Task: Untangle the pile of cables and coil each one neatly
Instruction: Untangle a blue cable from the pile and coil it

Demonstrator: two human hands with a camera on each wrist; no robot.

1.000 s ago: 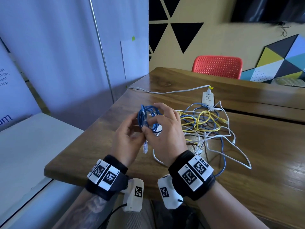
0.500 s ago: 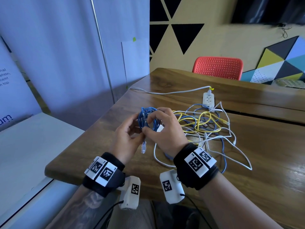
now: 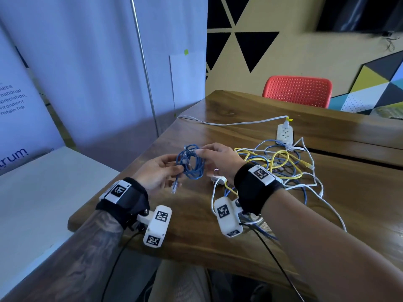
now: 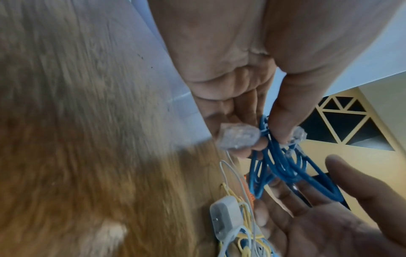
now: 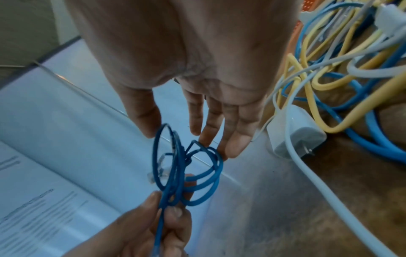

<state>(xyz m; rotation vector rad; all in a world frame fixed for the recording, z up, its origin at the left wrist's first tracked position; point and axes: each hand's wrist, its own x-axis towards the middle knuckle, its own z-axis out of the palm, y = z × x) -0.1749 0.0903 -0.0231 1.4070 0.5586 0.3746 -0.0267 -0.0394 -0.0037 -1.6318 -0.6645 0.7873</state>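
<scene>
1. While the left hand [image 3: 156, 173] sits raised over the near-left part of the wooden table [image 3: 196, 216], its thumb and fingers pinch one side of the blue coiled cable [image 3: 192, 164]; the left wrist view shows the thumb pressed on the bundled strands.
2. Below that grip, a clear plug [image 3: 175, 188] on a short free end of the coil hangs down, off the table surface.
3. Just right of the left hand, the right hand [image 3: 220, 162] meets the far side of the same coil. Its fingers are nearly straight — fingertips [image 5: 232, 149] touch the outer loops, thumb beside the top loop. A closed grip is not seen; reads as loosely spread.
4. Coil is held in the air between the two hands, several loops gathered, a second clear plug [image 4: 298, 134] near the left thumb.
5. Beside the right wrist, on the table: a white charger block [image 3: 218, 179] with its white lead.
6. Further right of the right hand — the tangled pile [image 3: 281, 164] of yellow, blue and white cables, lying flat on the table.
7. Beyond the pile, a white power strip [image 3: 284, 132]; its lead runs left across the table.
8. Past the far table edge, a red chair [image 3: 297, 90].
</scene>
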